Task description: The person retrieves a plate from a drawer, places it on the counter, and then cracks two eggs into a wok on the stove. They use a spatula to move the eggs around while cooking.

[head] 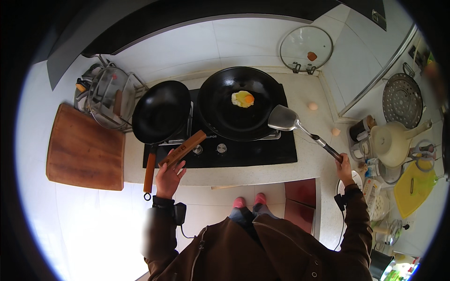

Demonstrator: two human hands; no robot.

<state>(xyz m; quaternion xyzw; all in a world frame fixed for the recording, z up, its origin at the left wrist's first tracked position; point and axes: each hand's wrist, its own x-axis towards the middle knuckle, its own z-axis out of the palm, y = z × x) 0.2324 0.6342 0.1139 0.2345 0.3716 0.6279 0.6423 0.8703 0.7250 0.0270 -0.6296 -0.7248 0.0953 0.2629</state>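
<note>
A large black wok (228, 121) sits on the right burner, with an egg (243, 99) in it, its white partly set and its yolk orange. The wok's wooden handle (182, 149) points toward my left hand (168, 181). That hand is under the handle's end, fingers spread, not closed around it; whether it touches is unclear. My right hand (344, 170) grips the dark handle of a metal spatula (284, 118), whose blade hangs at the wok's right rim. A smaller black frying pan (161, 112) stands on the left burner.
A wooden cutting board (86, 151) and a rack with a glass lid (105, 98) are at left. Eggshells (313, 105) lie right of the black gas stove (242, 154). Another glass lid (306, 45) hangs behind. Scissors (423, 154) and a pale ladle (388, 144) are at right.
</note>
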